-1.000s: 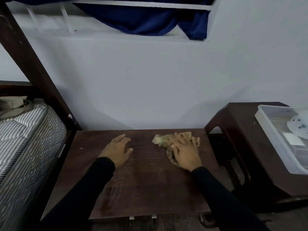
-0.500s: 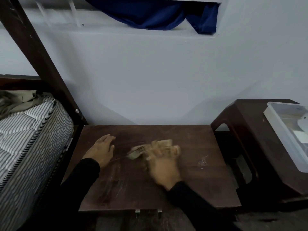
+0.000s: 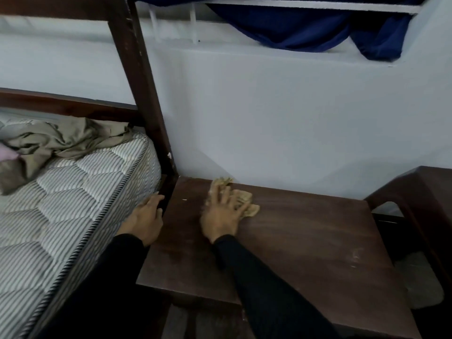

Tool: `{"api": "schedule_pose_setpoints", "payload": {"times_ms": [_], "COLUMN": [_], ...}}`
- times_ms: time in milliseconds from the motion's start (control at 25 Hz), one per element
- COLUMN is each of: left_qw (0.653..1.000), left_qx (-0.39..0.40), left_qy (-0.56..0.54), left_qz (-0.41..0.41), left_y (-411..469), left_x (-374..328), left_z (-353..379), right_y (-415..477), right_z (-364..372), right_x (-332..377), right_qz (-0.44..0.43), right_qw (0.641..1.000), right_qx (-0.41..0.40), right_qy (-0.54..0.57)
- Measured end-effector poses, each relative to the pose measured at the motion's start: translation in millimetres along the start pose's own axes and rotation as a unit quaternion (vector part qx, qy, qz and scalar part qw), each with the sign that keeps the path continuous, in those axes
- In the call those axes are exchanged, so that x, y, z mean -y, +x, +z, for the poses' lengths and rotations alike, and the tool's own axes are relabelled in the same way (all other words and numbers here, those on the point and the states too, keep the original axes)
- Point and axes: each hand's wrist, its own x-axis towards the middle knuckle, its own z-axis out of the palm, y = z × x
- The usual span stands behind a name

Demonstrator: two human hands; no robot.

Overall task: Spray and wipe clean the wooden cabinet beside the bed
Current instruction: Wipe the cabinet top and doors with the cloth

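Two hands low. Right hand (image 3: 223,212) flat, fingers spread, pressing tan cloth (image 3: 243,203) onto cabinet top (image 3: 305,236); cloth under and just beyond fingertips. Most wood stretches right of it. Left hand (image 3: 146,218) relaxed, grasping nothing, against mattress (image 3: 73,204) side.

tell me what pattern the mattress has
The mattress has grey and white stripes, quilted; the head view shows it.

Swept right hand (image 3: 221,216) and rag (image 3: 241,200) from mid-top to back-left corner of cabinet (image 3: 305,241) (up by the wall). Slid left hand (image 3: 145,221) off the top, now at left edge beside mattress (image 3: 73,204).
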Motion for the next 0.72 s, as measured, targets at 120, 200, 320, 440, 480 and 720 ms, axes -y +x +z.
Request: {"api": "schedule_pose_setpoints", "payload": {"times_ms": [120, 200, 320, 440, 480, 720], "left_qw": [1.000, 1.000, 1.000, 0.999, 0.999, 0.999], "left_qx": [-0.014, -0.007, 0.022, 0.014, 0.012, -0.014], "left_qy": [0.003, 0.000, -0.005, -0.029, -0.032, -0.016], "left_qz": [-0.027, -0.028, -0.015, -0.024, -0.025, -0.033], "left_y": [-10.3, -16.3, -24.1, -30.8, -32.5, -27.6], "left_x": [15.1, 20.4, 23.4, 20.8, 19.9, 26.8], "left_z": [-10.5, -9.4, 4.1, 13.0, 13.1, 16.9], "right_y": [-22.7, 6.5, 44.2, 19.5, 20.1, 31.1], "right_z": [14.6, 11.8, 3.3, 13.4, 12.8, 11.5], "right_x": [52.1, 37.6, 16.6, 28.0, 29.4, 45.7], "right_qz": [-0.224, -0.288, -0.163, -0.277, -0.309, -0.233], "right_qw": [0.973, 0.954, 0.985, 0.959, 0.949, 0.971], "right_qx": [0.054, 0.045, 0.011, 0.038, 0.038, 0.051], "right_qy": [-0.024, -0.062, -0.049, -0.053, -0.054, -0.026]}}
